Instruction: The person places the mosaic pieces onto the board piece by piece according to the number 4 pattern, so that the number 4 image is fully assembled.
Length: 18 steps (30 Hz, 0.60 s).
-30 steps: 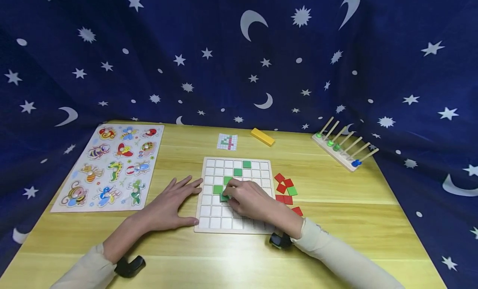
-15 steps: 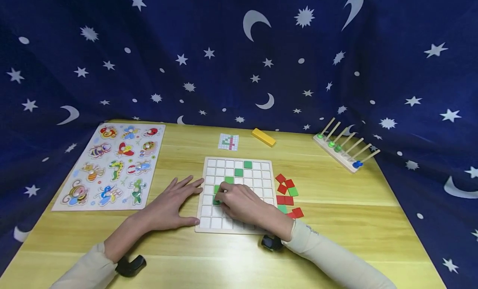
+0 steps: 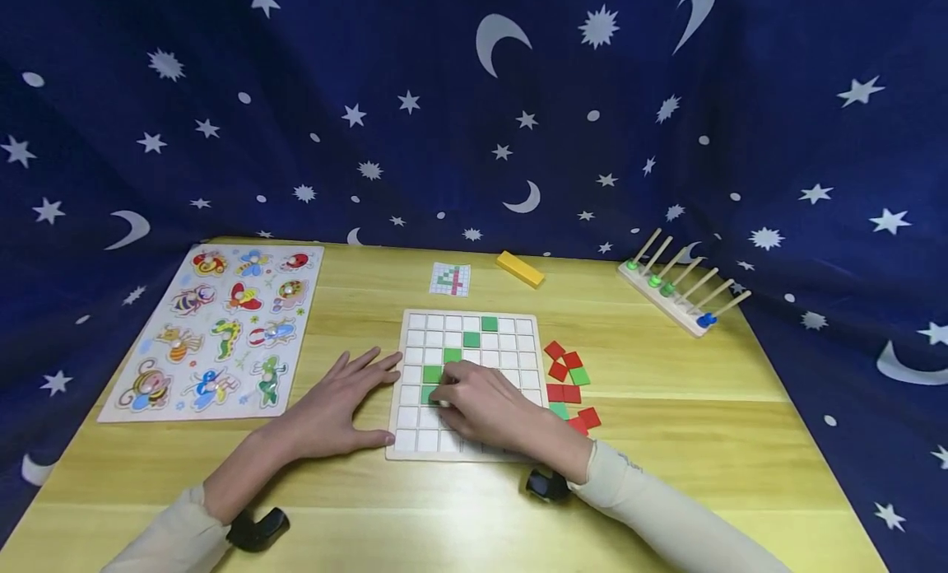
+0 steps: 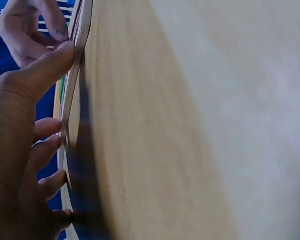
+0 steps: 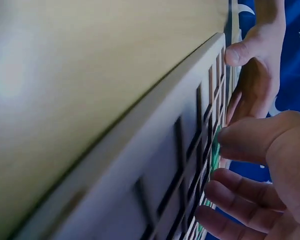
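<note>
A white grid board (image 3: 394,449) with a pale wooden rim lies on the table, bearing several green square tiles in a diagonal line and one below it. My right hand (image 3: 492,404) is over the board, its fingertips at the right edge of the lowest green tile (image 3: 429,394), which lies flat in a cell. In the right wrist view, thumb and other fingers are apart over the board; the index finger is hidden behind the thumb. My left hand (image 3: 333,408) rests spread at the board's left edge, thumb and fingertips touching the rim (image 4: 72,85).
Loose red tiles (image 3: 572,394) and a few green ones lie right of the board. Behind it are a small pattern card (image 3: 449,280) and a yellow block (image 3: 520,269). An insect puzzle board (image 3: 215,334) lies left; a peg rack (image 3: 662,300) stands back right.
My right hand brings the green tile left into its cell, then draws back slightly to the right, baring more of the tile. The left hand stays at the rim.
</note>
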### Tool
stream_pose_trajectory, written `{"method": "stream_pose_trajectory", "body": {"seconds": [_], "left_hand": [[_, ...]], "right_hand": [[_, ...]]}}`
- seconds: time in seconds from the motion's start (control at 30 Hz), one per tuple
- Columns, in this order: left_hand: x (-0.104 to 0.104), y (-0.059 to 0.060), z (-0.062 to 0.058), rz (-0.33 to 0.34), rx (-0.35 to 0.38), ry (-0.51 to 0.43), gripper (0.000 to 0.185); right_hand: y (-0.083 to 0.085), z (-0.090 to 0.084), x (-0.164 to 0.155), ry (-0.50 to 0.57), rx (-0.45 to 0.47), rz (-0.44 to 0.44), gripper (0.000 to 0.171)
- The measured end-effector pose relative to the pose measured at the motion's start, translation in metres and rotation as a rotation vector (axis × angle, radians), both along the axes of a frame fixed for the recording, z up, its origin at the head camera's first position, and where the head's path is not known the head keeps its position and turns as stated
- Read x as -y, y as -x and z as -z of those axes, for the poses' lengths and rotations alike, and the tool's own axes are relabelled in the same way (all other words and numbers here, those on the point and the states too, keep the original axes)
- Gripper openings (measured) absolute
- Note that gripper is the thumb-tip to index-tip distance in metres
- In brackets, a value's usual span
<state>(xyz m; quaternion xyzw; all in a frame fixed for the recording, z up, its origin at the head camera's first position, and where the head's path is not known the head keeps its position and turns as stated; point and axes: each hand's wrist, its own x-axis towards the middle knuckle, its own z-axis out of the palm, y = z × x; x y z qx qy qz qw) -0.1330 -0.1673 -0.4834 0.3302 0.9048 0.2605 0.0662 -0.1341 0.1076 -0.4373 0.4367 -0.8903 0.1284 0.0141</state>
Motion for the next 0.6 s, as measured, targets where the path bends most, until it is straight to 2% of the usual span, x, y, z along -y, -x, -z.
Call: {"method": "stream_pose_trajectory", "body": {"seconds": [0.3, 0.5, 0.6], "left_hand": [[0.002, -0.003, 0.000, -0.008, 0.012, 0.002, 0.086], [0.001, -0.002, 0.002, -0.005, -0.004, -0.007, 0.085], [0.001, -0.001, 0.002, -0.004, -0.006, -0.003, 0.085]], "right_hand": [[-0.010, -0.007, -0.049, 0.060, 0.029, 0.098, 0.015], [-0.008, -0.011, -0.093, 0.094, -0.043, 0.148, 0.018], [-0.007, -0.011, -0.117, 0.099, -0.076, 0.200, 0.021]]}}
